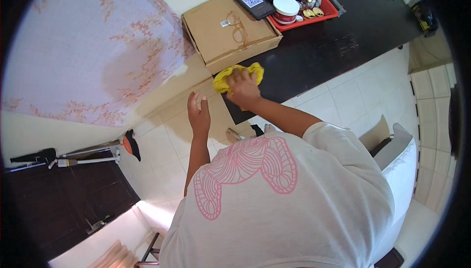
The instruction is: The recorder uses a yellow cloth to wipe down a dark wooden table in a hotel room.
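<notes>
My right hand (pixel 243 87) presses on a crumpled yellow cloth (pixel 222 81) at the near left corner of a black table (pixel 301 58). The cloth bunches out on both sides of the fingers and touches or nearly touches a cardboard box (pixel 209 32). Left of that corner, my left hand (pixel 198 111) is raised above the tiled floor with thumb and fingers apart, holding nothing. On the box lie clear-framed eyeglasses (pixel 238 28) with a small tag, and a smartphone (pixel 252 1) whose screen shows a printed-style code.
A red tray (pixel 327 14) behind the box holds several bottles and a white-lidded jar (pixel 286 7). A floral curtain (pixel 84 47) hangs at the left, above a broom (pixel 130 145) near a dark door (pixel 70 194). A white-covered piece of furniture (pixel 399 172) stands at the right.
</notes>
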